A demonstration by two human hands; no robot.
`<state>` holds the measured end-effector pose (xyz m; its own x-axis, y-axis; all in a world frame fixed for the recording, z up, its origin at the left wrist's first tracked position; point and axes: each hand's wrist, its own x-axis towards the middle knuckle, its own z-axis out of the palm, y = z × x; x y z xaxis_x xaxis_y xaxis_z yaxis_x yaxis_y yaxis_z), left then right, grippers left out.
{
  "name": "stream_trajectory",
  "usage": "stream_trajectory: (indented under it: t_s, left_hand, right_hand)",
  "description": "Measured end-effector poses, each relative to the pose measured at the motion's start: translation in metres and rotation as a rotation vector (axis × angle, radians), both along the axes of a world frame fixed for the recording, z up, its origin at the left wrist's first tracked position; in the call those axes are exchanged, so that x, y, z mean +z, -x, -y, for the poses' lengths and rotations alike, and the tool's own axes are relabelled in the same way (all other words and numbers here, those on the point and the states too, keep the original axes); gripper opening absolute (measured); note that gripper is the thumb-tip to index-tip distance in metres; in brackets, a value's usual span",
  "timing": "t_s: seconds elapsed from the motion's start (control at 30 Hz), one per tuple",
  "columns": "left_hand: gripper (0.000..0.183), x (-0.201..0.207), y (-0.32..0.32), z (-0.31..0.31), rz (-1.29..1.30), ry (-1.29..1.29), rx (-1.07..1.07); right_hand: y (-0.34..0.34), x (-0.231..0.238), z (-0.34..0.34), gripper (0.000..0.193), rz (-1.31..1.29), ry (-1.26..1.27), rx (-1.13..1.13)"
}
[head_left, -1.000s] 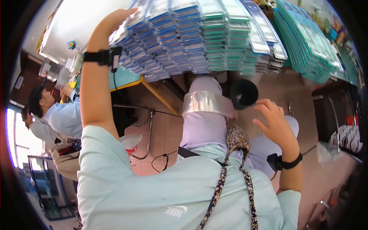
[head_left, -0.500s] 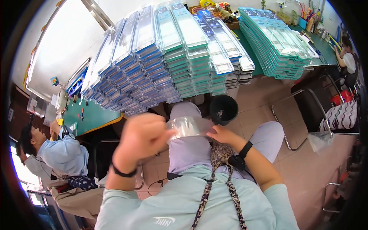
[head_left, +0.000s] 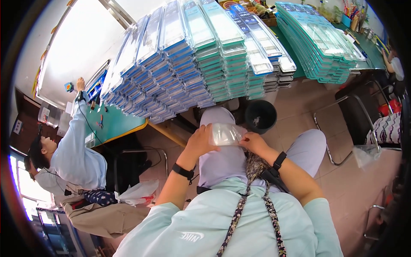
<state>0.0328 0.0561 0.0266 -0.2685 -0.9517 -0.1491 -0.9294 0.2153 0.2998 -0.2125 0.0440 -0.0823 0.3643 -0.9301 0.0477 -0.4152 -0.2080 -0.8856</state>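
Note:
A clear plastic bag (head_left: 227, 134) with something whitish inside is stretched between my two hands, above my lap. My left hand (head_left: 201, 141) grips its left end, fingers wrapped round the edge. At the other end my right hand (head_left: 253, 142) pinches the plastic between thumb and fingers. What lies inside the bag is too blurred to name. A black bin (head_left: 261, 116) stands on the floor just beyond my right hand, with a bit of pale scrap in it.
Tall stacks of blue-edged clear packages (head_left: 171, 64) and green-edged clear packages (head_left: 224, 55) fill the bench ahead; another green-edged stack (head_left: 319, 47) is further right. A co-worker in a light blue sleeve (head_left: 79, 141) sits at left by a green table (head_left: 112, 124). A metal-framed chair (head_left: 357, 115) stands right.
My left hand has come down from a blurred, raised position to the bag's left end. The view has shifted slightly. The co-worker at left now stretches an arm up toward the bench.

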Motion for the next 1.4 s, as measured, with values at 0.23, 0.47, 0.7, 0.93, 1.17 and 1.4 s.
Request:
stream_trajectory:
  t_s: [0.23,0.47,0.7,0.93,1.17,1.4]
  left_hand:
    - [0.098,-0.006,-0.003,0.007,-0.027,-0.004,-0.026]
    - [0.092,-0.007,-0.003,0.011,-0.033,-0.012,-0.028]
    - [0.089,-0.004,-0.001,0.009,-0.082,-0.037,-0.007]
    - [0.09,-0.003,-0.004,0.003,-0.026,0.028,-0.048]
    - [0.075,0.04,0.029,-0.016,-0.29,0.197,-0.121]
    - [0.085,0.091,0.083,-0.048,-0.678,-0.041,-0.407]
  right_hand:
    - [0.023,0.052,0.005,0.015,-0.033,0.25,-0.137]
    - [0.1,0.19,-0.014,0.01,-0.452,0.756,-0.47]
    - [0.214,0.262,-0.082,0.004,-0.742,1.009,-1.008]
    - [0.194,0.286,-0.118,0.008,-0.642,0.891,-0.903]
    - [0.161,0.295,-0.12,0.005,-0.465,0.886,-0.72]
    - [0.072,0.324,-0.104,0.007,-0.56,0.962,-0.408]
